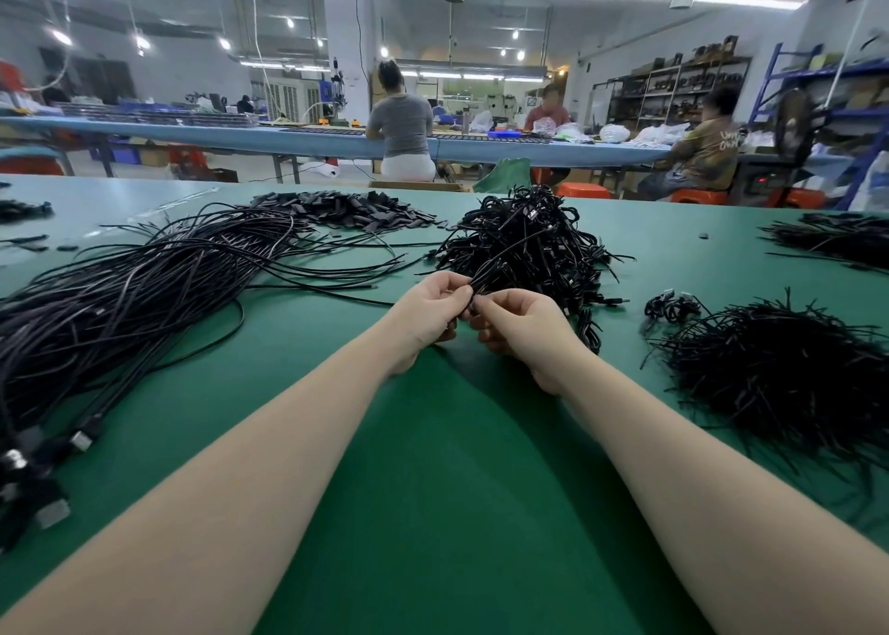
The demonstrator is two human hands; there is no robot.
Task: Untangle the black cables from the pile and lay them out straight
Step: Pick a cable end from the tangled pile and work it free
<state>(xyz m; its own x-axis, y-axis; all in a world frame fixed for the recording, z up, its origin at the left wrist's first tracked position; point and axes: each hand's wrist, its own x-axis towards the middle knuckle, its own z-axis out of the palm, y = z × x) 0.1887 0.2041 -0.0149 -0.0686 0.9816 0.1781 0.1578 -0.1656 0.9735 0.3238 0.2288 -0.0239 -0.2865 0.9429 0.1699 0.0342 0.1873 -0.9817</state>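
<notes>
Two bare forearms reach out over the green table [433, 490]. At their ends the hands meet just in front of the tangled pile [524, 249] of black cables. The left hand [425, 312] has its fingers curled round a small bundle of cables [486, 276] that runs up and away into the pile; thumb and forefinger pinch it near the top. The right hand [517, 326] sits right beside it, fingers curled in toward the same bundle — its fingertips appear to pinch the cables' near end, though the exact hold is partly hidden by the left hand.

To the left lies a long sheaf of straightened cables [120, 307], fanned across the table, with plug ends [79, 439] nearest the camera. To the right sits a heap of short black ties [779, 379], and a few small coiled cables [671, 305] lie between it and the pile.

Farther back, a mound of flat black pieces [356, 211] lies behind the sheaf, and another dark heap [837, 240] sits at the far right edge.

Beyond the table — three seated people at a long blue bench [288, 136], with shelving [673, 90] along the right wall.
</notes>
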